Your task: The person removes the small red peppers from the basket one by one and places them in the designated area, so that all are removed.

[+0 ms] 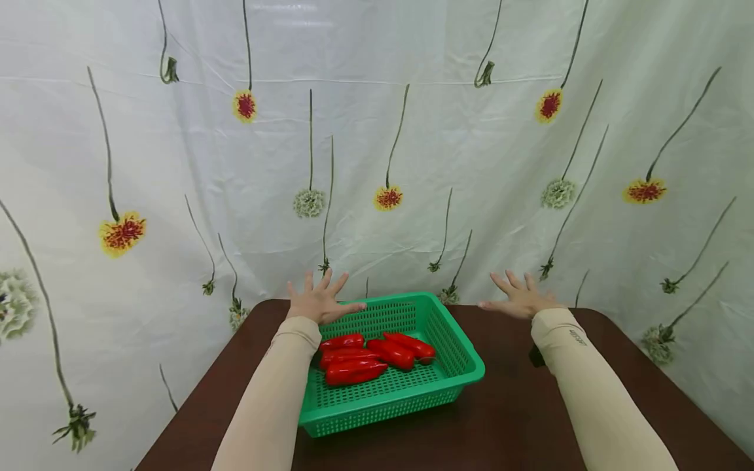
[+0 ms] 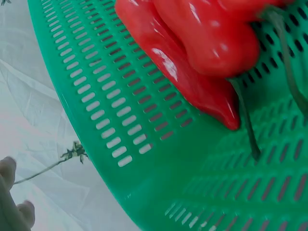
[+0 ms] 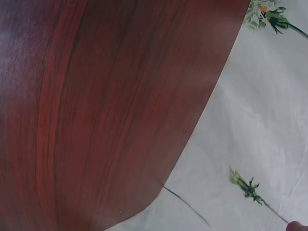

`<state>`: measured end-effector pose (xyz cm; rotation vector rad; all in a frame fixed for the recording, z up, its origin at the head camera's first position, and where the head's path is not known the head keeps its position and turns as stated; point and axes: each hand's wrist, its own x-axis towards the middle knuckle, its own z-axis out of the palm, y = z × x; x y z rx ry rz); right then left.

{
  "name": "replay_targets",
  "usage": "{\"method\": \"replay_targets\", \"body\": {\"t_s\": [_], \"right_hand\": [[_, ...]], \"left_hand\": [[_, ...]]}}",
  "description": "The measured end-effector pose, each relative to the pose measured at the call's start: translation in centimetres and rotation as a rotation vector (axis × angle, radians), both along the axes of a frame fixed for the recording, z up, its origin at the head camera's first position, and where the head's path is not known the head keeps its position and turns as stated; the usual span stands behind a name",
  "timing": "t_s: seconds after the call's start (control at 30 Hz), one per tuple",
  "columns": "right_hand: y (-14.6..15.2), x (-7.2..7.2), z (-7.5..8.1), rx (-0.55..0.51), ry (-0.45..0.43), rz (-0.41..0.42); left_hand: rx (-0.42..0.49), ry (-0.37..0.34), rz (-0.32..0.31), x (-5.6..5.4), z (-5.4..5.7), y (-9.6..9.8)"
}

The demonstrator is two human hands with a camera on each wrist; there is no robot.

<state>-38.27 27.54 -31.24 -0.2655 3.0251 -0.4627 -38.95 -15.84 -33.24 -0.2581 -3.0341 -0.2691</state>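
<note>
A green plastic basket (image 1: 389,402) with slotted walls stands on the table, and several red peppers (image 1: 356,371) lie inside it towards its left. Thin green stems show on the peppers (image 2: 216,53) in the left wrist view. Above the basket's far left corner is my left hand (image 1: 321,301), fingers straight and spread, holding nothing. Well to the right of the basket, over the table's far side, my right hand (image 1: 518,299) is spread in the same way and holds nothing. Only fingertips of each hand reach into the wrist views.
The dark red-brown wooden table (image 1: 506,418) has rounded far corners. Behind it hangs a white curtain (image 1: 365,52) printed with flowers. Partly hidden by the right sleeve is a small black object (image 1: 536,356) at the wrist.
</note>
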Motion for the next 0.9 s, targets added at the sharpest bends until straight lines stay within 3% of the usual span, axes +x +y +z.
{"method": "replay_targets", "body": {"t_s": [0.23, 0.53, 0.7, 0.9], "right_hand": [[-1.0, -0.8, -0.5, 0.023, -0.005, 0.035], [-2.4, -1.4, -0.6, -0.005, -0.002, 0.107], [-2.3, -1.8, -0.8, -0.026, 0.021, 0.14], [-2.7, -1.4, -0.3, -0.088, -0.105, 0.164]], "left_hand": [[-0.037, -0.024, -0.009, -0.5, -0.3, 0.1], [0.024, -0.029, -0.038, -0.9, -0.7, -0.4], [0.075, -0.059, -0.075, -0.7, -0.2, -0.9], [0.202, -0.155, -0.135, -0.2, 0.4, -1.6]]}}
